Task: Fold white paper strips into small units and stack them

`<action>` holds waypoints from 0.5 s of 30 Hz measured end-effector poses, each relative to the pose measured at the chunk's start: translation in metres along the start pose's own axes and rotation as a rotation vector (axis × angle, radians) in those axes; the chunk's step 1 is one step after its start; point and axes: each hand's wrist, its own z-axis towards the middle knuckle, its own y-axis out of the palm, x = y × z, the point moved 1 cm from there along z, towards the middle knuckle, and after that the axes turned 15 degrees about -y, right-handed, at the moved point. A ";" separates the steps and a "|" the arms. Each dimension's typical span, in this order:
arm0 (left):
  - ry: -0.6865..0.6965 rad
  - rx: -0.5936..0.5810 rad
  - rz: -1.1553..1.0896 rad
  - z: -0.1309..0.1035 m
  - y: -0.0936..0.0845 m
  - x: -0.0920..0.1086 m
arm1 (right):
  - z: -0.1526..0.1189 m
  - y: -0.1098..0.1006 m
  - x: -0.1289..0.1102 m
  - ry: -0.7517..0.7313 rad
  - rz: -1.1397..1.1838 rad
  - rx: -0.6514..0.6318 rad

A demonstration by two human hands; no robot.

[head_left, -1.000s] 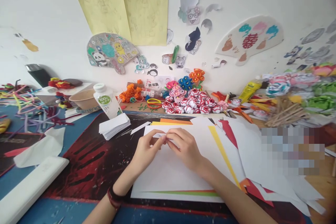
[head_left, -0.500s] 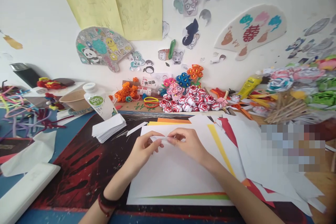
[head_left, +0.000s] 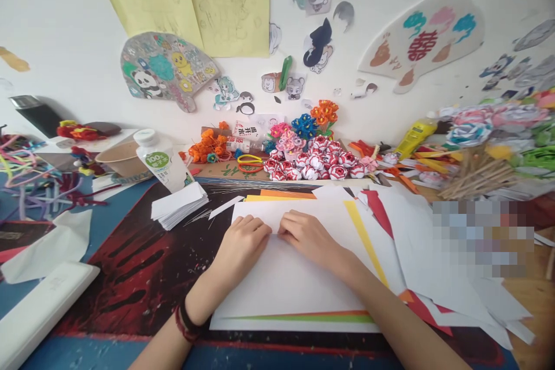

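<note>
My left hand (head_left: 247,240) and my right hand (head_left: 307,238) are close together over the upper part of a large white sheet of paper (head_left: 286,286). Both have curled fingers, backs turned up and fingertips almost meeting. Between them they pinch a small white paper piece; it is mostly covered by the fingers and hard to tell from the sheet below. A stack of white paper slips (head_left: 180,205) lies to the left of the sheet, beside a single white strip (head_left: 225,207). Orange, yellow and green sheets peek out from under the large sheet.
A white bottle (head_left: 160,162) stands behind the slips. Red-and-white flowers (head_left: 316,162) crowd the back edge. Loose white sheets (head_left: 437,260) overlap at right. A long white case (head_left: 47,312) lies front left, and pipe cleaners (head_left: 43,196) are heaped behind it.
Both hands have rolled over so their backs face up, and the fingers have lowered towards the sheet. The white paper piece, visible between the fingertips before, is now mostly hidden.
</note>
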 end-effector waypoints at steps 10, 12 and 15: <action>0.213 -0.130 0.173 -0.005 -0.016 -0.006 | -0.007 -0.010 -0.006 -0.202 -0.258 -0.196; 0.209 -0.142 0.186 -0.005 -0.017 -0.009 | -0.007 -0.011 -0.006 -0.191 -0.246 -0.201; 0.247 -0.140 0.242 -0.005 -0.017 -0.009 | -0.007 -0.009 -0.004 -0.162 -0.203 -0.189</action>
